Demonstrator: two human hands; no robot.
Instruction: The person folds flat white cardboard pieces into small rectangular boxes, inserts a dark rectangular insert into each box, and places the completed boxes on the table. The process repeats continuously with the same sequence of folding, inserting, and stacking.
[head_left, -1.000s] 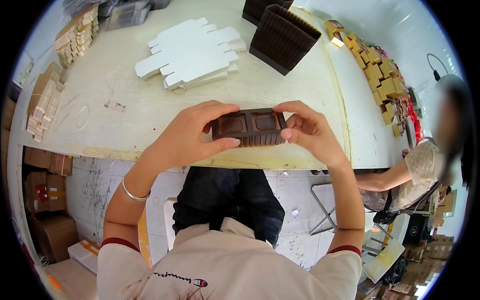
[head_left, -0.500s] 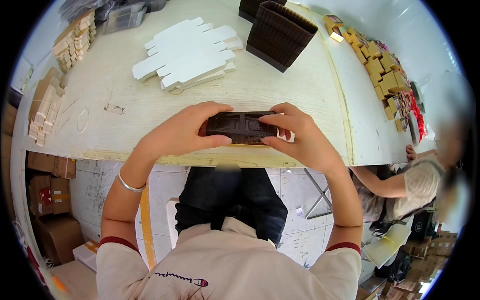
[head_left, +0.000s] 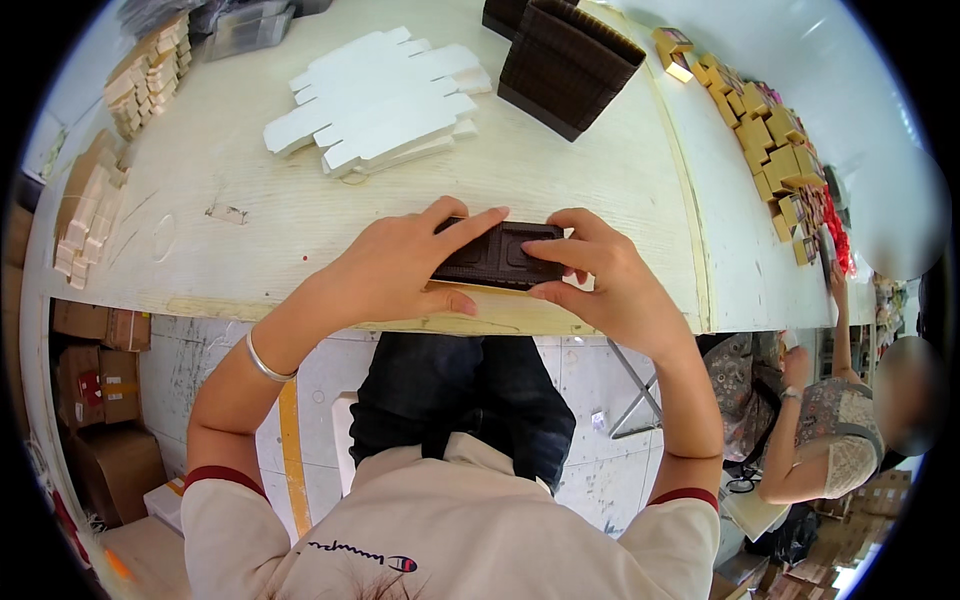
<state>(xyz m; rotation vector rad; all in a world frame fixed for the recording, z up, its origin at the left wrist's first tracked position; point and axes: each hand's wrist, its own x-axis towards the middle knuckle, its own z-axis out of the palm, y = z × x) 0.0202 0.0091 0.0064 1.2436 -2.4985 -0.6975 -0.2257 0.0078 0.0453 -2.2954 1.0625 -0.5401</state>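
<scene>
Just in from the near edge of the worktop [head_left: 600, 185] sits the brown tray [head_left: 483, 266], its length running left to right, apparently so each hand can steady one end. The left hand [head_left: 398, 265] has its grip spread: a finger lies across the tray's far side while the thumb rests clear of its near side. The right hand [head_left: 612, 265] pinches the right end, fingertips on top and thumb at the near edge, seemingly to keep it from sliding. Farther off, white carton blanks [head_left: 385, 105] lie flat and stacked, likely for easy lifting within reach. Beyond them to the right, a dark tray stack [head_left: 570, 72] stands nested, probably to save room; gold boxes [head_left: 775, 165] line the right side.
</scene>
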